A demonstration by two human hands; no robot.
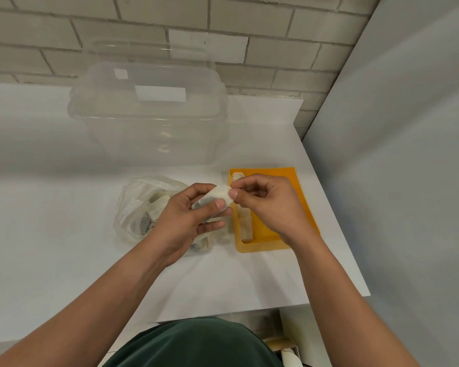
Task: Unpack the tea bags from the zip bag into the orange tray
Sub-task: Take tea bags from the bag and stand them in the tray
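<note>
A white tea bag is held between both hands just left of the orange tray. My left hand grips its lower end, thumb on top. My right hand pinches its upper corner with thumb and forefinger, above the tray's left side. Tea bags lie in a row along the tray's left wall. The clear zip bag sits on the table to the left, partly under my left hand, with several tea bags inside. More tea bags lie beneath my left wrist.
A large clear plastic box with its lid stands behind the bag against the brick wall. The white table ends close right of the tray, beside a grey wall panel. Its front edge lies near my torso.
</note>
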